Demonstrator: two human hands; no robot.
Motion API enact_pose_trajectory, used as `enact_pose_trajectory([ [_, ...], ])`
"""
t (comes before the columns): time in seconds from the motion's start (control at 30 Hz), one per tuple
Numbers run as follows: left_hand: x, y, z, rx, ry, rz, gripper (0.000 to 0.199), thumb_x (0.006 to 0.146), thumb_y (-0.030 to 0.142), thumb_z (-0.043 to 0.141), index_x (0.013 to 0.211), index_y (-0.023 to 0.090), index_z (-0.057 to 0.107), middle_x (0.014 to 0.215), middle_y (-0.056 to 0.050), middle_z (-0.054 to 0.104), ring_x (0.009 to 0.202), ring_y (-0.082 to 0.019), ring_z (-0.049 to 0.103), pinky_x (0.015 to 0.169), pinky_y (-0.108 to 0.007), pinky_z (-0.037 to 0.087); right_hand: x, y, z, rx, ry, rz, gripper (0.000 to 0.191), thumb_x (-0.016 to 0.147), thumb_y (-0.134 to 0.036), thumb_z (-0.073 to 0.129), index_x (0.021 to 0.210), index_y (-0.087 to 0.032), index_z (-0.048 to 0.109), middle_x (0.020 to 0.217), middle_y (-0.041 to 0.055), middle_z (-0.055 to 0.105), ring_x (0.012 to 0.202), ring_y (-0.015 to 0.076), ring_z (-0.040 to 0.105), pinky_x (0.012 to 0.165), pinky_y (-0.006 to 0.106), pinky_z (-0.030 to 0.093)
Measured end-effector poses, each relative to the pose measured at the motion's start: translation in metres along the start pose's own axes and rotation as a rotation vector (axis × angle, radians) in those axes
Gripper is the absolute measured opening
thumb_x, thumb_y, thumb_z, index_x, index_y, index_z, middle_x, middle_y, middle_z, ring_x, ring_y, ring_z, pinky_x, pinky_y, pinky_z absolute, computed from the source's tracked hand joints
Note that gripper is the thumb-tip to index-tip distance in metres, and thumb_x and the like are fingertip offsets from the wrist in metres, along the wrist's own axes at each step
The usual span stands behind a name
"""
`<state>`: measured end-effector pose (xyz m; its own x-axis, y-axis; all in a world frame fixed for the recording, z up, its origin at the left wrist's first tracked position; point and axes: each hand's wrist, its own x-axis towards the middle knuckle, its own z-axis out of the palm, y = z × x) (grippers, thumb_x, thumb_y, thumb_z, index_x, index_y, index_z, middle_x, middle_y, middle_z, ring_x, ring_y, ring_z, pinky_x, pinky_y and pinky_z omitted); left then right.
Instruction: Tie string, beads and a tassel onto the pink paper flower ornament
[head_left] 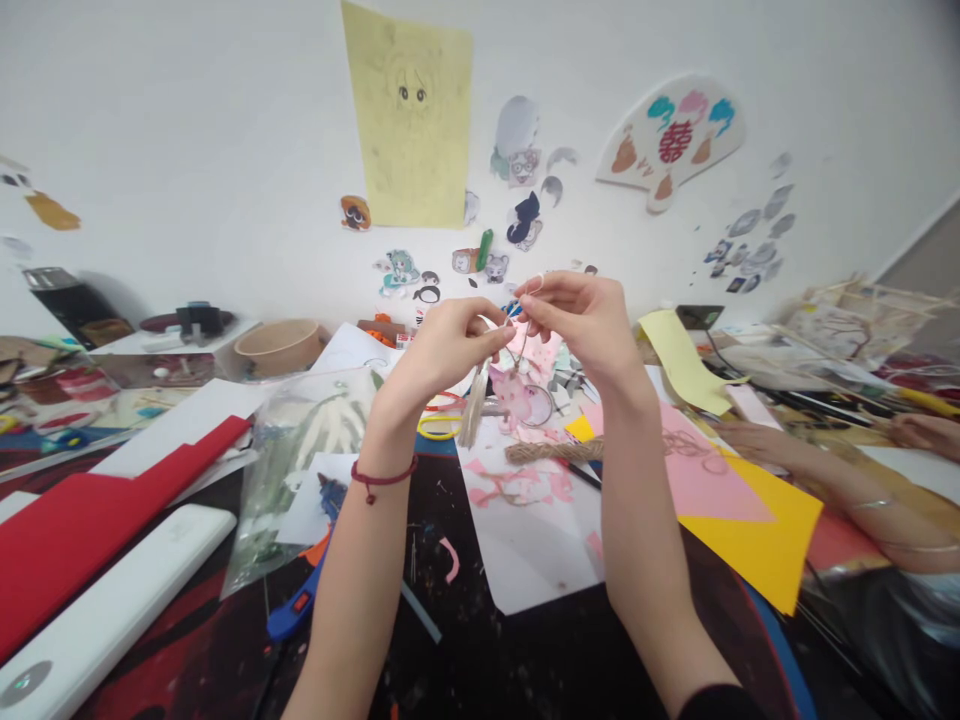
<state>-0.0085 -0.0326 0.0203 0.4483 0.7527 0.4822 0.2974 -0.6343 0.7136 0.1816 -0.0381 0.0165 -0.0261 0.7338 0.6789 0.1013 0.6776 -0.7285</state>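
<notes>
Both hands are raised close together in front of me, fingertips almost meeting. My left hand (pixel 461 345) pinches a thin cord, and a cream tassel (pixel 472 405) hangs below its fingers. My right hand (pixel 577 312) is closed in a pinch on the same cord, with a pale loop standing up by its fingertips. Below them hangs a pink cut-out ornament (pixel 511 395) with a round clear part at its side. Whether the tassel is tied to the ornament is hard to make out. Behind the tassel lie red and yellow handle loops (pixel 440 425).
Beneath my hands lies white paper (pixel 525 560) with pink scraps. A twine bundle (pixel 555 450) is near my right wrist, beside pink and yellow sheets (pixel 765 540). At left are a blue glue gun (pixel 292 605), a plastic bag (pixel 262 500) and a white case (pixel 127 610). Another person's arm (pixel 832 480) rests at right.
</notes>
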Motion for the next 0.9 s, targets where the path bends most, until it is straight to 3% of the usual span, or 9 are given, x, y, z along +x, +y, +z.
enact_pose_trajectory([
  [0.3, -0.006, 0.001, -0.011, 0.082, 0.008, -0.014, 0.026, 0.091, 0.038, 0.068, 0.100, 0.015, 0.077, 0.066, -0.001, 0.065, 0.055, -0.009, 0.047, 0.050, -0.024, 0.035, -0.001, -0.006, -0.006, -0.017, -0.005, -0.004, 0.027, 0.078, -0.038, 0.087, 0.098, -0.022, 0.078, 0.070, -0.0008, 0.072, 0.056, 0.0110, 0.061, 0.054, 0.028, 0.050],
  [0.57, -0.009, 0.004, -0.017, 0.050, 0.002, -0.012, 0.029, 0.090, 0.035, 0.069, 0.108, 0.013, 0.075, 0.067, -0.005, 0.070, 0.061, -0.013, 0.058, 0.053, -0.025, 0.039, -0.001, -0.006, -0.008, -0.016, 0.024, -0.020, 0.029, 0.081, -0.034, 0.083, 0.107, -0.023, 0.076, 0.076, -0.0002, 0.074, 0.059, 0.0113, 0.062, 0.056, 0.028, 0.049],
  [0.73, -0.016, 0.008, -0.024, 0.047, 0.004, -0.024, 0.025, 0.088, 0.033, 0.071, 0.103, 0.013, 0.077, 0.072, -0.006, 0.075, 0.069, -0.016, 0.067, 0.059, -0.025, 0.043, 0.003, 0.001, -0.014, 0.002, 0.120, -0.059, 0.028, 0.078, -0.027, 0.082, 0.105, -0.023, 0.076, 0.071, -0.0012, 0.073, 0.059, 0.0118, 0.064, 0.055, 0.027, 0.049],
  [0.9, -0.021, 0.011, -0.032, 0.039, 0.104, -0.037, 0.021, 0.087, 0.028, 0.071, 0.100, 0.013, 0.077, 0.068, -0.005, 0.073, 0.067, -0.016, 0.067, 0.061, -0.026, 0.046, 0.007, 0.009, -0.019, -0.051, 0.245, -0.026, 0.022, 0.081, -0.023, 0.075, 0.103, -0.023, 0.076, 0.079, 0.0008, 0.075, 0.062, 0.0124, 0.066, 0.058, 0.029, 0.051],
])
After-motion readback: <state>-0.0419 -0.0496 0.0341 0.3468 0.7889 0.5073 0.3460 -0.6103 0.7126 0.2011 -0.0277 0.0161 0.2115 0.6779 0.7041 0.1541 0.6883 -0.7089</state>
